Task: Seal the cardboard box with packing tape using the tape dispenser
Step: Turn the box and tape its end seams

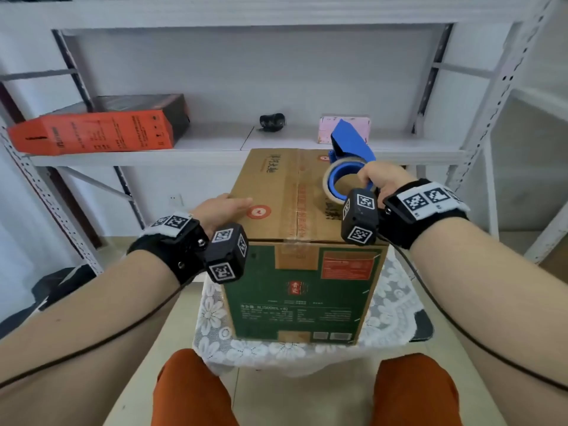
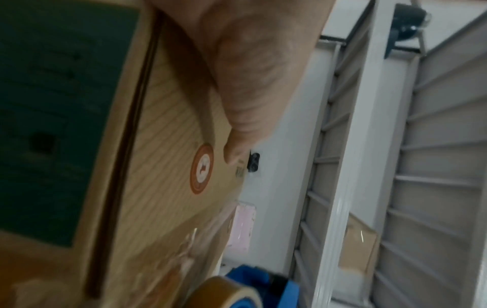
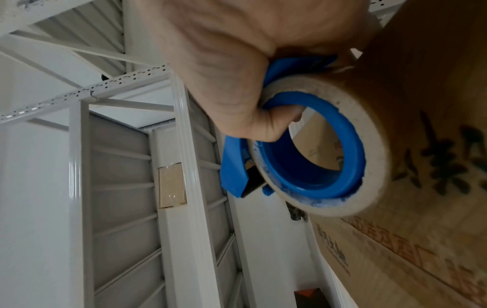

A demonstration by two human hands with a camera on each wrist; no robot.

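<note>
The cardboard box [image 1: 295, 210] is standing upright on a lace-covered tabletop [image 1: 396, 305], its top flaps closed and a strip of tape already showing over the centre seam at the near edge. The right hand [image 1: 379, 176] is gripping the blue tape dispenser [image 1: 347, 161], fingers curled round its frame, holding it above the box's right half with the tape roll [image 3: 340, 150] hanging close over the cardboard. The left hand [image 1: 222, 207] is lying flat, fingers straight, pressing the left flap down. To tape well, the dispenser probably wants bringing over to the seam, its mouth set firmly down, then drawing along in one steady line while the left hand is bracing the box. Behind, a metal shelf [image 1: 215, 146] is carrying an orange carton [image 1: 92, 133] and a pink box [image 1: 325, 130].
</note>
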